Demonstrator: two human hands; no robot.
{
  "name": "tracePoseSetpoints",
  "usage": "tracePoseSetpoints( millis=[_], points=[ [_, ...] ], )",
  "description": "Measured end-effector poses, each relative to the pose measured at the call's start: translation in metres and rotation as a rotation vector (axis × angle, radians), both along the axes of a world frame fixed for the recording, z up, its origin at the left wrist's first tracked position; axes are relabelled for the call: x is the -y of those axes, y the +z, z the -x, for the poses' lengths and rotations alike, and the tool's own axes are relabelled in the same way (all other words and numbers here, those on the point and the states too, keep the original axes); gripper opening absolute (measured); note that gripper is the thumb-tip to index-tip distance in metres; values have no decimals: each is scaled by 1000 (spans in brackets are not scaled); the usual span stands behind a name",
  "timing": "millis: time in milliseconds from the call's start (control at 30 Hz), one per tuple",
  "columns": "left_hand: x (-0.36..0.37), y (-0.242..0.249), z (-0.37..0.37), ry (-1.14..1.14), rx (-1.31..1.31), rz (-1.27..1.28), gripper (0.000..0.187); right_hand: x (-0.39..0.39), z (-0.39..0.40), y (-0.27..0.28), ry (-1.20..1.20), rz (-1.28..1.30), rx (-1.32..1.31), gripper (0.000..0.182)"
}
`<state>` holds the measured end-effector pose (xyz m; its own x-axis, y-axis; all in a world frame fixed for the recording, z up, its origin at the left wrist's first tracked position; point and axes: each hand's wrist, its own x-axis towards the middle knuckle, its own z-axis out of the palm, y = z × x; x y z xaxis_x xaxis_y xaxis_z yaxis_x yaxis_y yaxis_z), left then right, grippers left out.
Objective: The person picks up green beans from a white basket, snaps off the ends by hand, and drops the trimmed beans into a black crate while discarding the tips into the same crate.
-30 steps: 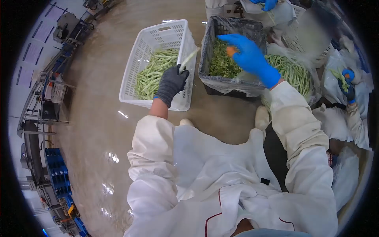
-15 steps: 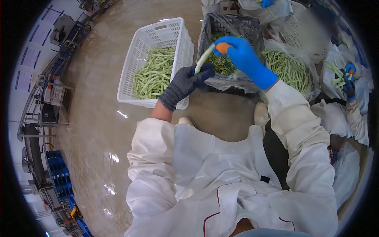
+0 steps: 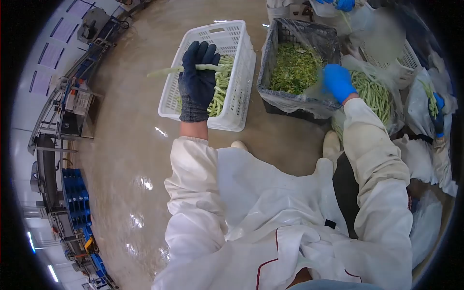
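Observation:
My left hand, in a dark glove with a grey knitted cuff, is raised over the white basket. A long pale green bean lies crosswise in its fingers, one end sticking out to the left. Many green beans lie inside this basket. My right hand, in a blue glove, is at the right side of the dark plastic-lined crate. Its fingers are blurred and turned away, and whatever it holds is hidden. Green trimmings fill the crate.
A clear bag of green beans stands right of the crate. At the far right, a co-worker's gloved hand holds beans; another person's blue gloves show at the top. Machinery and blue pallets line the left.
My hands have separated: the left moved left and up with the bean, the right moved right and down. The orange item at my right hand no longer shows. The view has shifted slightly.

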<state>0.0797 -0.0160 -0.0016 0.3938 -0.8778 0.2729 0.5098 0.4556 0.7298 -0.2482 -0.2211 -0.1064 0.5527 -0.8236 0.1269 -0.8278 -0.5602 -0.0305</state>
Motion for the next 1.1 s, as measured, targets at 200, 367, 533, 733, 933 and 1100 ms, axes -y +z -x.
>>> tracePoseSetpoints(
  millis=[200,367,533,733,933,1100],
  points=[
    [0,-3,33,-109,171,-193,43,-42,-40,58,264,-111,704,35],
    [6,-19,81,-97,418,-458,42,-87,-73,95,546,-420,1029,34],
    [7,-20,97,-222,721,-614,42,-94,-77,86,598,-524,936,24],
    [2,-1,78,-294,208,-235,50,-56,-56,61,501,-608,777,33],
    [7,1,61,-488,-234,43,66,-93,-59,73,646,-1203,754,32],
    [3,2,58,-493,-242,45,67,-111,-61,89,611,-1144,759,30]
  ],
)
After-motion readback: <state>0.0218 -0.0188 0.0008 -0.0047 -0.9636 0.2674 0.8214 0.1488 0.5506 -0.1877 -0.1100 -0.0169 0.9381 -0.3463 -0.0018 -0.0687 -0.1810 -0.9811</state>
